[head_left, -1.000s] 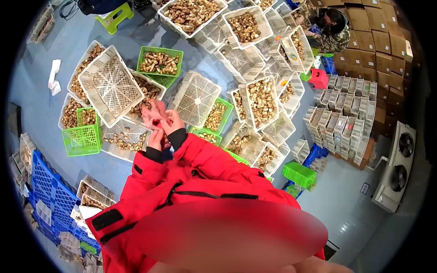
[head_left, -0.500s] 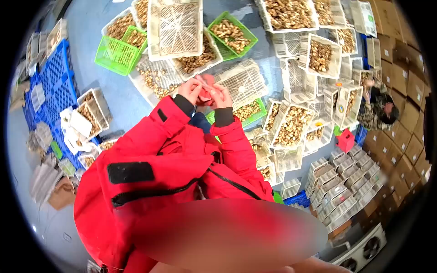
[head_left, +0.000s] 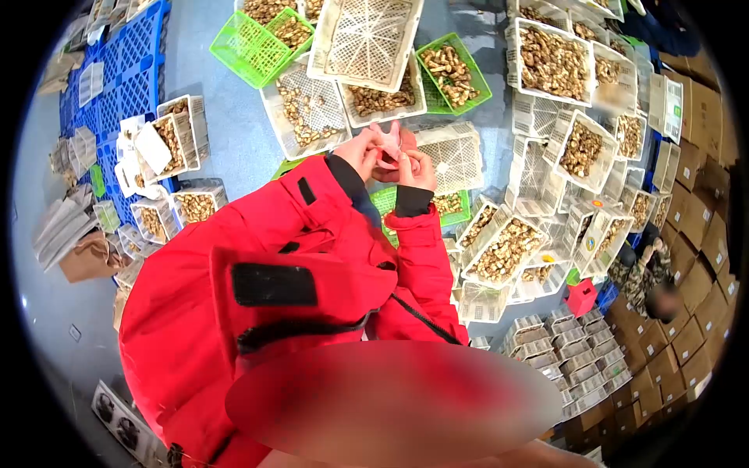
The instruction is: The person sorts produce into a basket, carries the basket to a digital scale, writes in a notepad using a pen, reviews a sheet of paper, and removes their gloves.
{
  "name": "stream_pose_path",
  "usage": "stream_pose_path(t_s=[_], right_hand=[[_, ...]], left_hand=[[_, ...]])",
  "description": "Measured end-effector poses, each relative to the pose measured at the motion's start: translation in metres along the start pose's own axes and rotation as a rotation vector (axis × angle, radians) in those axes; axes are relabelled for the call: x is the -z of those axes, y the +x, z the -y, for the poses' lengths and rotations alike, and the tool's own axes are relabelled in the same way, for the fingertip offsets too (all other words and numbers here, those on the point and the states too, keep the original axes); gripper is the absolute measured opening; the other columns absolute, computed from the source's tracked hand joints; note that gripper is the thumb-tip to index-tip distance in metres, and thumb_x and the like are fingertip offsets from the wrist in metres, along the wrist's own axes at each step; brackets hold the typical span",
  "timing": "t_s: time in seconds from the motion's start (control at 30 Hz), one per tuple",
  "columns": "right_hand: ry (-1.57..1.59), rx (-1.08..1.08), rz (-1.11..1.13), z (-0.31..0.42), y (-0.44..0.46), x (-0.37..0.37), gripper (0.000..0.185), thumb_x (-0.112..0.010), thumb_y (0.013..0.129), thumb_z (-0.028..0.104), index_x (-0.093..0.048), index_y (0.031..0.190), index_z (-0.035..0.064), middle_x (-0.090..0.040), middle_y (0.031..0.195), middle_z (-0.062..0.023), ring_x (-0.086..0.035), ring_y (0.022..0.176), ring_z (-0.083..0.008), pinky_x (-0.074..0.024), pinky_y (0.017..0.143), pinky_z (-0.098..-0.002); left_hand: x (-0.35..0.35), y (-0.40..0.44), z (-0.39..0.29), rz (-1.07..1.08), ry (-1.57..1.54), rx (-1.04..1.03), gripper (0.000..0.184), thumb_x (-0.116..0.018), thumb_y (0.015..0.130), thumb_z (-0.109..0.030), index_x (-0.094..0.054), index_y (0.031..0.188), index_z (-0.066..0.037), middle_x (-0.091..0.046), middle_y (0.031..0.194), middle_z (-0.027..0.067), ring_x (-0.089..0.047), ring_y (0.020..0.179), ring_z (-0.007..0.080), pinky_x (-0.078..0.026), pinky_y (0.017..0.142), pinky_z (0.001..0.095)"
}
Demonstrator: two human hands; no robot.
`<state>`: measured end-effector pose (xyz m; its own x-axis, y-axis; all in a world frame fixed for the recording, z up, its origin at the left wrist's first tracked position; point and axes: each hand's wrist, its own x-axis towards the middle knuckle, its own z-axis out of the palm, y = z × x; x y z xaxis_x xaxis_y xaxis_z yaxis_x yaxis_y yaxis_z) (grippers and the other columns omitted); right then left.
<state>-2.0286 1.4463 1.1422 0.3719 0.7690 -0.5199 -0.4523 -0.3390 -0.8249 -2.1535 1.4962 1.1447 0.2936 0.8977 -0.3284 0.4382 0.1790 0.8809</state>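
Observation:
My left hand (head_left: 358, 154) pinches one side of a pink-red glove (head_left: 388, 143), its fingers closed on the edge. On the other side, my right hand (head_left: 417, 170) also grips the glove, close beside the left. Both hands are held in front of my red jacket. Beyond them, a white crate (head_left: 382, 100) of brown knobbly pieces lies partly under an upturned-looking white crate (head_left: 365, 39). An overturned white crate (head_left: 452, 158) sits just right of my right hand, beside a green crate (head_left: 449, 204) with more pieces.
Many filled white crates (head_left: 552, 62) stand to the right. A person in camouflage (head_left: 644, 274) is at the far right near cardboard boxes (head_left: 690, 339). Stacked small crates (head_left: 566, 355) stand lower right; blue pallets (head_left: 129, 74) are upper left.
The view has swung round, so the crates and the person in camouflage appear shifted rightward. My hands stay together on the glove, whose fingers now show more spread out.

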Motion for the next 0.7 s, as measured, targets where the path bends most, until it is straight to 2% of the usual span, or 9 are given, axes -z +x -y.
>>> stream_pose_path(t_s=[0.1, 0.2, 0.23, 0.37, 0.4, 0.47, 0.53, 0.67, 0.7], right_hand=[[-0.091, 0.077, 0.007, -0.006, 0.003, -0.007, 0.012, -0.054, 0.082, 0.007, -0.05, 0.09, -0.0014, -0.056, 0.078, -0.0074, -0.057, 0.063, -0.0119, -0.049, 0.05, -0.025], [-0.188, 0.218, -0.086, -0.028, 0.016, 0.007, 0.011, -0.054, 0.082, 0.007, -0.052, 0.091, 0.0003, -0.055, 0.081, -0.004, -0.052, 0.071, -0.0081, -0.0447, 0.063, -0.0218], [0.007, 0.09, -0.109, -0.026, 0.017, 0.009, 0.011, -0.054, 0.083, 0.007, -0.053, 0.092, 0.0018, -0.053, 0.082, -0.0005, -0.047, 0.075, -0.0059, -0.0396, 0.069, -0.0199], [-0.12, 0.043, -0.082, -0.009, 0.014, 0.019, 0.012, -0.056, 0.083, 0.013, -0.056, 0.085, 0.0011, -0.056, 0.078, -0.0007, -0.051, 0.07, -0.0063, -0.0423, 0.063, -0.0193], [-0.137, 0.075, -0.001, -0.009, 0.013, 0.013, 0.012, -0.057, 0.081, 0.014, -0.058, 0.082, 0.0015, -0.056, 0.066, -0.0003, -0.05, 0.058, -0.0065, -0.0414, 0.053, -0.0192], [-0.244, -0.338, 0.162, -0.006, 0.009, 0.009, 0.02, -0.059, 0.08, 0.021, -0.059, 0.077, 0.0011, -0.055, 0.058, -0.0014, -0.05, 0.054, -0.0061, -0.0397, 0.049, -0.0198], [-0.51, -0.105, 0.092, -0.024, 0.01, -0.006, 0.028, -0.061, 0.078, 0.028, -0.059, 0.072, -0.0002, -0.051, 0.05, -0.0029, -0.05, 0.049, -0.0073, -0.0387, 0.046, -0.0225], [-0.567, 0.016, -0.007, -0.016, 0.011, -0.024, 0.026, -0.054, 0.08, 0.027, -0.061, 0.076, 0.0024, -0.055, 0.051, -0.0091, -0.055, 0.047, -0.0151, -0.0427, 0.048, -0.0286], [-0.697, 0.029, 0.002, 0.006, 0.001, -0.028, 0.024, -0.049, 0.081, 0.026, -0.062, 0.08, 0.0052, -0.056, 0.05, -0.0101, -0.057, 0.047, -0.0182, -0.0448, 0.049, -0.0309]], left_hand=[[0.0, -0.004, -0.001, -0.044, 0.072, -0.115, 0.012, -0.048, 0.078, -0.002, -0.051, 0.09, -0.001, -0.057, 0.074, 0.0061, -0.056, 0.063, 0.0115, -0.046, 0.057, 0.0248], [-0.003, 0.007, 0.042, -0.079, -0.127, 0.095, 0.011, -0.047, 0.08, -0.002, -0.051, 0.09, -0.003, -0.056, 0.075, 0.0049, -0.055, 0.061, 0.0105, -0.046, 0.054, 0.0228], [0.008, 0.011, 0.023, -0.057, -0.535, 0.174, 0.012, -0.047, 0.081, -0.004, -0.05, 0.092, -0.003, -0.055, 0.075, 0.0039, -0.054, 0.06, 0.0095, -0.047, 0.052, 0.0213], [0.025, 0.018, 0.02, -0.057, -0.594, 0.255, 0.013, -0.046, 0.083, -0.001, -0.048, 0.096, -0.002, -0.054, 0.077, 0.005, -0.055, 0.062, 0.0106, -0.049, 0.054, 0.0225], [0.024, 0.02, 0.022, -0.04, -0.612, 0.268, 0.014, -0.045, 0.082, 0.0, -0.047, 0.096, -0.002, -0.054, 0.077, 0.0053, -0.055, 0.062, 0.0107, -0.049, 0.054, 0.0224], [0.021, 0.015, 0.026, 0.001, -0.609, 0.273, 0.014, -0.046, 0.083, 0.0, -0.047, 0.096, -0.002, -0.055, 0.079, 0.0055, -0.056, 0.065, 0.0111, -0.049, 0.055, 0.0227], [0.018, 0.015, 0.031, 0.043, -0.563, 0.222, 0.014, -0.049, 0.083, -0.004, -0.048, 0.097, -0.002, -0.055, 0.082, 0.005, -0.057, 0.069, 0.0117, -0.049, 0.058, 0.0234], [0.021, 0.007, 0.028, 0.091, -0.414, 0.269, 0.016, -0.048, 0.083, -0.003, -0.049, 0.098, -0.003, -0.055, 0.084, 0.0035, -0.056, 0.072, 0.0106, -0.048, 0.057, 0.0218], [0.023, 0.003, 0.036, 0.034, -0.154, 0.002, 0.017, -0.049, 0.08, -0.002, -0.053, 0.096, -0.003, -0.056, 0.084, 0.0052, -0.056, 0.073, 0.0135, -0.046, 0.059, 0.0235]])
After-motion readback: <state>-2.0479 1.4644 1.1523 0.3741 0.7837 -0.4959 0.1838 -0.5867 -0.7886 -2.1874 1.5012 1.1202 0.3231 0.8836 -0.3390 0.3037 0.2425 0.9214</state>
